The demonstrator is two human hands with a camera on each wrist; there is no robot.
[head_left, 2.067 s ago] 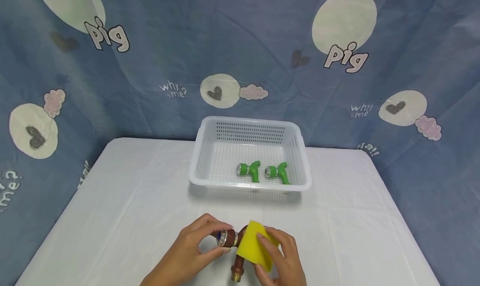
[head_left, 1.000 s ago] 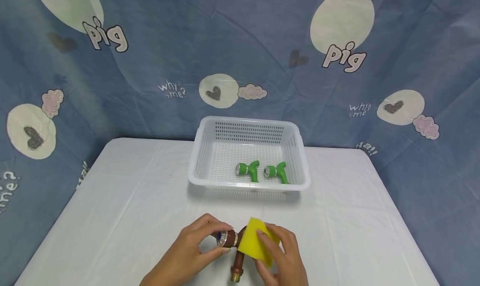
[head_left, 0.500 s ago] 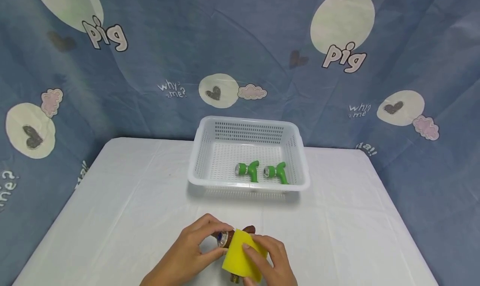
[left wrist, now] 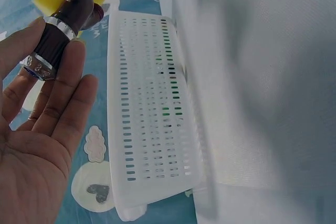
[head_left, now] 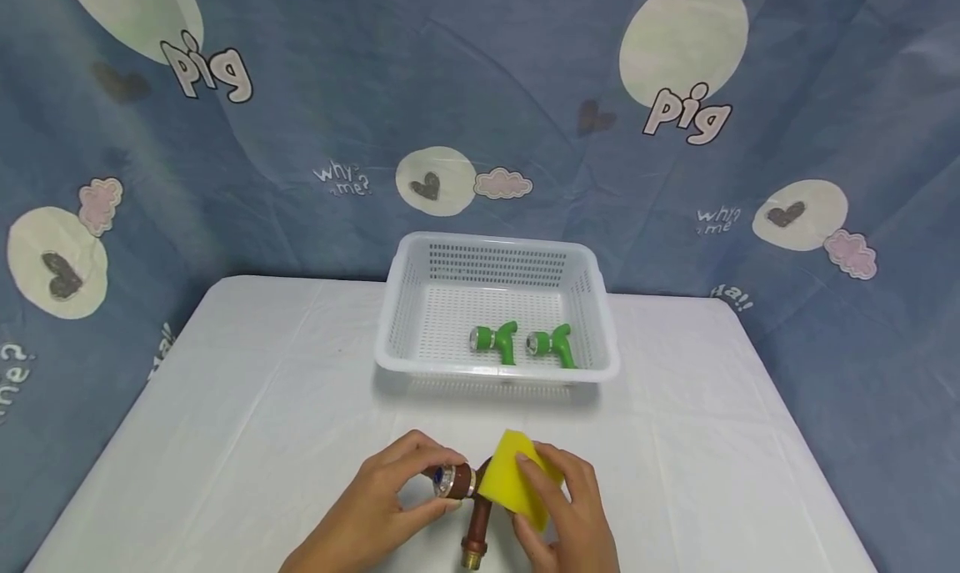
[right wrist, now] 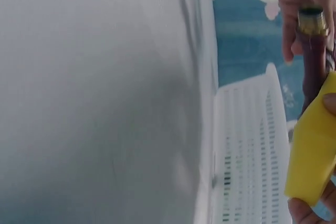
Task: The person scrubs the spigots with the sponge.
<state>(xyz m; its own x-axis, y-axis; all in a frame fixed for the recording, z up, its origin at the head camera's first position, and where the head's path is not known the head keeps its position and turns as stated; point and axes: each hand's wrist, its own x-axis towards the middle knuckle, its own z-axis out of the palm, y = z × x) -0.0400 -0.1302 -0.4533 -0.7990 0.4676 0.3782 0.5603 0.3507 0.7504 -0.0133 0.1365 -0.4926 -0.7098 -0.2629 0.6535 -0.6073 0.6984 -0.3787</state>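
My left hand (head_left: 390, 490) pinches the round chrome-ended knob of a brown faucet (head_left: 477, 523) between thumb and fingers. The faucet is held above the table, its brass threaded end toward me in the head view. My right hand (head_left: 566, 506) grips a folded yellow sponge cloth (head_left: 513, 477), which lies against the faucet's body and hides part of it. In the left wrist view the knob of the faucet (left wrist: 50, 45) sits in the fingers. The right wrist view shows the threaded pipe of the faucet (right wrist: 314, 61) beside the sponge cloth (right wrist: 312, 145).
Beyond the hands stands a white perforated plastic basket (head_left: 498, 373). Inside it lie two green faucets (head_left: 504, 344) with chrome ends, side by side. A white cloth covers the table (head_left: 247, 439), and a blue printed curtain (head_left: 480, 98) hangs behind it.
The sponge cloth slid left and down over the faucet's pipe half a second ago and is now back up and to the right, baring the pipe. My left hand has kept its hold.
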